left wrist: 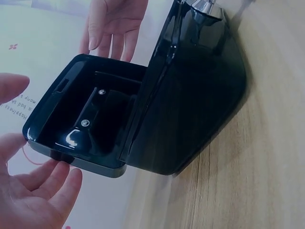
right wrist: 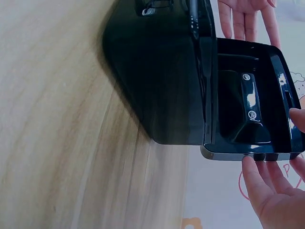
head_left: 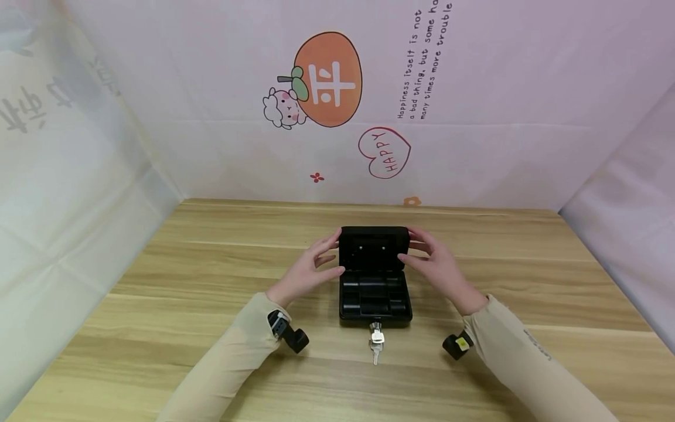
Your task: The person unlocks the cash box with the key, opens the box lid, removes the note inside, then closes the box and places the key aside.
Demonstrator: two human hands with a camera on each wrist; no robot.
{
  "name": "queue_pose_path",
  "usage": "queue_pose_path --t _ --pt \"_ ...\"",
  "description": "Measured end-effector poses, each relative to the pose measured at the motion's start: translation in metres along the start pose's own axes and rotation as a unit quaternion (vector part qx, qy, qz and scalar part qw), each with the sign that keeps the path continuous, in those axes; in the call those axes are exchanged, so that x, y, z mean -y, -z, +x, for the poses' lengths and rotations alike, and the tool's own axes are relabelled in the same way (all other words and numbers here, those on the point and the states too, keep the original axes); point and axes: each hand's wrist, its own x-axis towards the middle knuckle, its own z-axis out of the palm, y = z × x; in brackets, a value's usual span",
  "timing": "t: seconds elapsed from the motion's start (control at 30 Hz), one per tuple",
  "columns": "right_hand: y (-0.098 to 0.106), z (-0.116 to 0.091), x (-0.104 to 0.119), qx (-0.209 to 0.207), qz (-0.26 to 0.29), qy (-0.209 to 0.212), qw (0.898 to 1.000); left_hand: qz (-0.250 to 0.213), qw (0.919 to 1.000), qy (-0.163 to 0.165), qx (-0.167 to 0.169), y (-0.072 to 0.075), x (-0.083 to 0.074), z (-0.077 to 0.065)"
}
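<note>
Pale pink printed backdrop [head_left: 474, 88] beyond both hands, with an orange fruit cartoon, a red heart and lines of text. Light wooden plank surface [head_left: 211, 351] underneath and all around them. Small glossy black plastic lockable box [head_left: 375, 305] between the hands, resting on that surface, base flat, compartments of its black inner tray visible. Black hinged lid [head_left: 374, 247] already raised to about upright, so the opening apparently done; nothing visibly taken from or put into the tray yet. Left hand [head_left: 311, 269] at the lid's left edge, fingers spread and nearly straight, tips touching or just beside the rim. Right hand [head_left: 437, 264] mirrored at the right edge, fingers likewise extended, not curled round anything. Small silver keys [head_left: 376, 343] in the front lock, nearer the body than either hand, hanging onto the surface. Nothing in the way of either hand.
</note>
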Motion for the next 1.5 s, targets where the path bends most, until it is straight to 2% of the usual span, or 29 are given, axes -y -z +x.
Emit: queue_pose_path --t 0.23,0.5,0.73,1.07,1.3,1.5 --pt "0.0 0.001 0.0 0.002 -0.002 -0.002 1.0 -0.003 0.9998 -0.02 0.002 0.002 0.005 0.0" --pt "0.004 -0.003 -0.001 0.013 0.001 -0.006 1.0 0.011 0.9998 -0.018 0.002 0.004 0.01 -0.005" --pt "0.005 -0.006 0.0 0.003 0.005 0.005 1.0 0.04 0.999 0.009 0.017 0.003 0.006 -0.015" --pt "-0.002 -0.014 0.009 -0.031 0.003 0.073 0.997 0.062 0.9959 0.056 0.034 0.0 0.011 -0.021" --pt "-0.008 -0.014 0.016 0.023 -0.038 0.095 0.994 0.076 0.9919 0.077 0.066 -0.004 0.017 -0.02" --pt "-0.015 -0.011 0.016 0.078 -0.088 0.131 0.984 0.024 0.9911 0.079 0.105 -0.009 0.022 -0.016"
